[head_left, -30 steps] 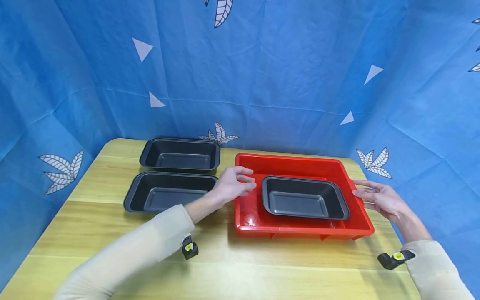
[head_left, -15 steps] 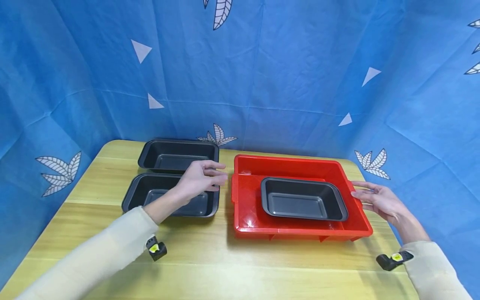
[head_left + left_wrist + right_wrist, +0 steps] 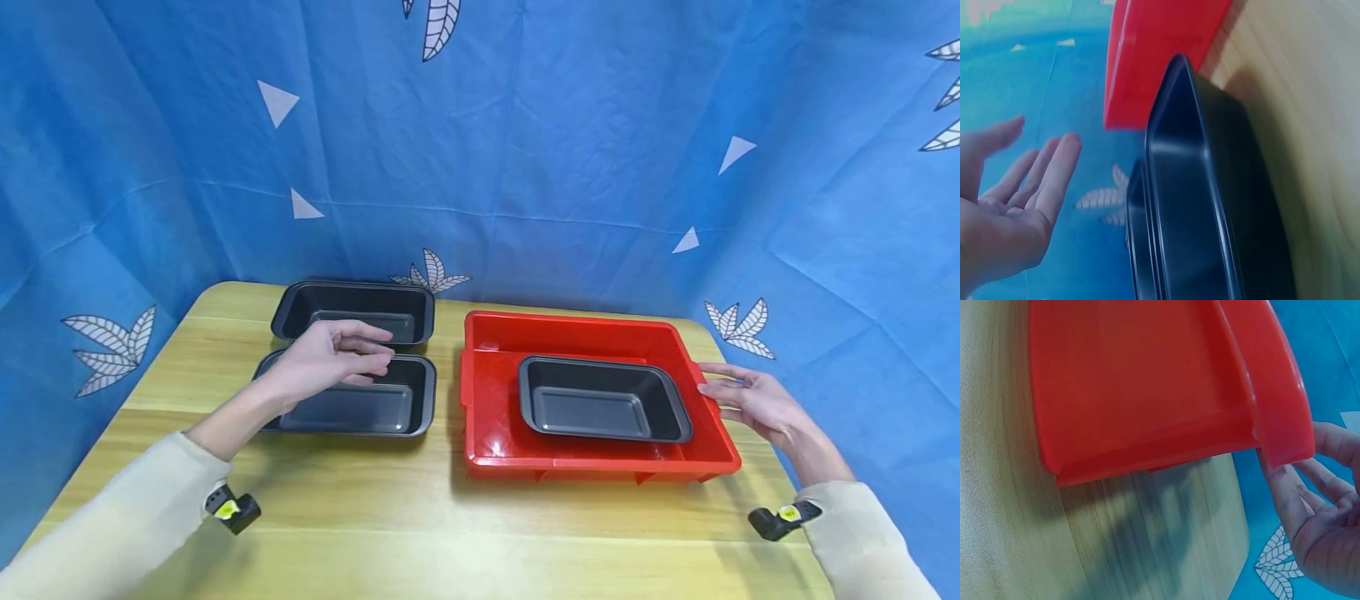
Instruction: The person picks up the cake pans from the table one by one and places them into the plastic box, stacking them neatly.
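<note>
In the head view my left hand hovers over two dark loaf pans with its fingers loosely bent and nothing in them. The nearer loaf pan is partly covered by the hand; the farther loaf pan lies directly behind it. A third loaf pan sits inside a red plastic tub. At the tub's right end my right hand holds the handle lip, with fingers reaching under it in the right wrist view. Beside the left hand, the nearer pan shows tall and dark in the left wrist view.
All pans and the tub stand on a light wooden table. A blue cloth with leaf and triangle prints hangs behind and at the sides. A narrow strip of tabletop separates the tub from the left pans.
My left hand has moved left, from the tub's left edge to above the two pans. The right hand stays at the tub's handle. Pans and tub have kept their places.
</note>
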A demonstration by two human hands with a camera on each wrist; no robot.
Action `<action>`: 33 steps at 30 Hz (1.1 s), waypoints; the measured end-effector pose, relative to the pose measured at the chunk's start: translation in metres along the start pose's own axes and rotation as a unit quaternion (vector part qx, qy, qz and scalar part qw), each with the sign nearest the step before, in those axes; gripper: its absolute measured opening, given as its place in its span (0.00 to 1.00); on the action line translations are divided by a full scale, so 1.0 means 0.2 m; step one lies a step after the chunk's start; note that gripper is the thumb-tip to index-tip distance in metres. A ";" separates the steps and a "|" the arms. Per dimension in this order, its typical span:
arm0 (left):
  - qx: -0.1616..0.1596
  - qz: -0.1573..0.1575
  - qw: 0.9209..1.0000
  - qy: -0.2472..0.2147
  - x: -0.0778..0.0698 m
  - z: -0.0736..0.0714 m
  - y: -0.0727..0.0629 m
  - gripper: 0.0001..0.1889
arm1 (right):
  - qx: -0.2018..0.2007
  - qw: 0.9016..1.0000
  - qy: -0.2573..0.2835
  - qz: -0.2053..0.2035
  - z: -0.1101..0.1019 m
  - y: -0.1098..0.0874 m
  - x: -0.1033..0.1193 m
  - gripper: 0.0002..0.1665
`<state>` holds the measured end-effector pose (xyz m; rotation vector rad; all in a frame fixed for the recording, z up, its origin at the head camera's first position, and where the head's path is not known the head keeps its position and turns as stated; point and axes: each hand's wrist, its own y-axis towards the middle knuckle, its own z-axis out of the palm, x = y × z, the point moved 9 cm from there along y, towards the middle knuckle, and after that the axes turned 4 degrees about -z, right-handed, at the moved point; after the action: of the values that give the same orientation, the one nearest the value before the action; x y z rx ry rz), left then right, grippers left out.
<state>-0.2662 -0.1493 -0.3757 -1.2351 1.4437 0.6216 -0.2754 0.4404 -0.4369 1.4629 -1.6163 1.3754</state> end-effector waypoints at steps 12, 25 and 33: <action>-0.045 0.007 0.998 0.047 0.10 -0.31 -0.11 0.27 | -0.005 1.000 -0.011 0.003 -0.01 0.01 0.00 0.37; -0.117 -0.005 0.992 0.039 0.27 -0.71 -0.22 0.19 | 0.001 1.000 -0.003 0.003 0.01 0.01 0.00 0.44; -0.132 -0.018 0.991 0.012 0.44 -0.82 -0.25 0.13 | -0.003 1.000 -0.001 0.008 0.01 0.00 0.00 0.42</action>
<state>-0.2732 -0.3400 -0.4001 -1.4765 1.3865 0.7944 -0.2755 0.4390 -0.4373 1.4506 -1.6345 1.3767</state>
